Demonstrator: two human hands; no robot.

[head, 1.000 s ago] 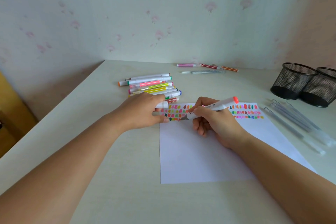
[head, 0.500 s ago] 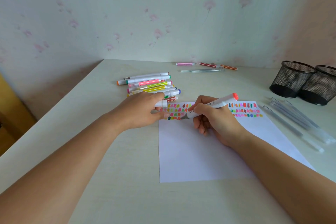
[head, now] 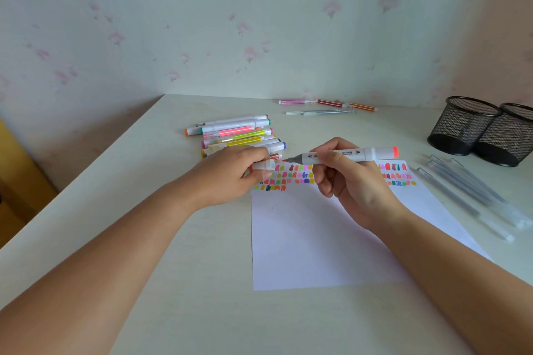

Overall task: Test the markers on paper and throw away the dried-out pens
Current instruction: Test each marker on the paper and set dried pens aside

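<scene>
A white sheet of paper point(head: 311, 239) lies on the table, with rows of small coloured test marks along its far edge. My right hand point(head: 349, 181) holds a white marker point(head: 354, 154) with a coral-red end cap, lifted off the paper and lying almost level, its bare tip pointing left. My left hand point(head: 230, 176) rests at the paper's far left corner and pinches the marker's white cap point(head: 264, 166) between thumb and fingers. The tip and the cap's mouth are a short gap apart. A pile of several markers point(head: 236, 134) lies just beyond my left hand.
Two black mesh pen cups point(head: 484, 130) stand at the far right. Several clear pens point(head: 473, 190) lie right of the paper. A few thin pens point(head: 328, 105) lie near the back wall. The table's left edge runs diagonally, with a yellow object beyond it.
My right hand lifted the marker off the paper and turned it level, tip toward my left hand. My left hand raised the cap slightly toward the tip.
</scene>
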